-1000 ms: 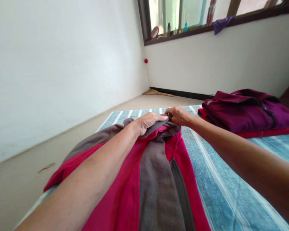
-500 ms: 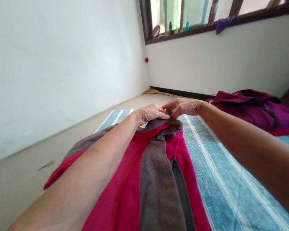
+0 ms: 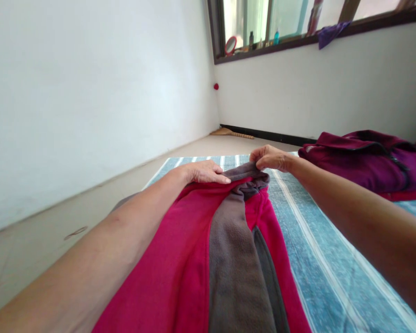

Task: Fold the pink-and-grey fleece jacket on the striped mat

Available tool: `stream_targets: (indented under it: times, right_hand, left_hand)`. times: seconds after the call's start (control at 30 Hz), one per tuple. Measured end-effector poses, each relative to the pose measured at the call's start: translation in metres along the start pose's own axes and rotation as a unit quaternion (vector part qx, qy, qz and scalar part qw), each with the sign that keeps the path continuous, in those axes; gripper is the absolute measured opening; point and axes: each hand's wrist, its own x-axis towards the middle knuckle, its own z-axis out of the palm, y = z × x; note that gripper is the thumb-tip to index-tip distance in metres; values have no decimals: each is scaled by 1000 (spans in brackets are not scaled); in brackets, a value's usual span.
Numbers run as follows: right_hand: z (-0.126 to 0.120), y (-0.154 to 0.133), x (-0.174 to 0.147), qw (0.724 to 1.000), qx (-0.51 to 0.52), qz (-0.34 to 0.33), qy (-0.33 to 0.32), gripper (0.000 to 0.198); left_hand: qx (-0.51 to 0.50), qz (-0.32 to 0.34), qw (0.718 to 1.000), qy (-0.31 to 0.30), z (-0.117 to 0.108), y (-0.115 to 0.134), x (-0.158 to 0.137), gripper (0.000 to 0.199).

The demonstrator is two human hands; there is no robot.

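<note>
A crimson fleece jacket (image 3: 180, 245) with grey panels lies spread before me, its grey collar (image 3: 241, 171) at the far end. My left hand (image 3: 204, 172) is closed on the left part of the collar edge, thumb on top; the fingertips beneath are partly hidden. At the collar's right end, my right hand (image 3: 268, 158) pinches the grey cloth between thumb and fingers. A grey strip runs down the jacket's front, with a darker grey panel beside it. My left forearm covers part of the jacket's left side.
Under the jacket is a blue sheet (image 3: 319, 231) with white stripes. A folded purple garment (image 3: 367, 162) lies at the right. A broom (image 3: 232, 133) rests on the floor by the far wall. A round mirror (image 3: 230, 45) and bottles stand on the window sill.
My hands have moved apart along the collar, the left toward me and the right slightly rightward. The collar between them is now flatter and straighter.
</note>
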Motion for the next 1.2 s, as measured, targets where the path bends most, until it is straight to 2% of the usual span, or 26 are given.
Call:
stream_targets:
  times: [0.07, 0.17, 0.3, 0.4, 0.5, 0.57, 0.67, 0.73, 0.83, 0.93, 1.0, 1.1, 1.2]
  right_hand:
    - [2, 2, 2, 1000, -10, 8, 17, 21]
    - [2, -8, 4, 999, -12, -7, 30, 30]
    - [13, -43, 8, 996, -16, -86, 6, 47]
    - [27, -63, 14, 984, -164, -66, -37, 29]
    - [34, -67, 16, 966, -254, -31, -33, 13]
    - [33, -64, 15, 970, -239, -29, -27, 12]
    - [30, -61, 12, 977, -208, -24, -37, 14]
    - [29, -62, 11, 980, -196, -17, -42, 15]
    - [31, -64, 12, 978, -201, -12, -49, 15]
    - [34, -65, 12, 976, -213, -13, -48, 13]
    - [34, -64, 12, 976, -211, -14, -48, 10]
    - [32, -62, 11, 977, -207, -11, -54, 5]
    - [31, -62, 9, 976, -211, -10, -55, 3]
  left_hand:
    - [43, 17, 997, 65, 3, -5, 3, 33]
    - [52, 32, 986, 153, 8, -10, 7, 30]
    - [44, 47, 980, 190, 12, -9, 11, 29]
    - [42, 52, 977, 203, 9, -5, 11, 30]
    - [26, 67, 982, 176, 0, -9, 3, 38]
    - [-10, 73, 985, 158, -7, -17, -6, 45]
    - [-45, 47, 983, 173, -18, -32, -19, 52]
    - [-25, 11, 986, 162, -23, -39, -24, 55]
    - [39, -22, 994, 100, -27, -42, -26, 60]
    - [88, -15, 995, 44, -26, -43, -24, 58]
    - [108, -4, 993, 40, -22, -47, -23, 53]
    - [153, 22, 982, 110, -10, -57, -22, 43]
    - [236, 44, 946, 217, 7, -67, -22, 41]
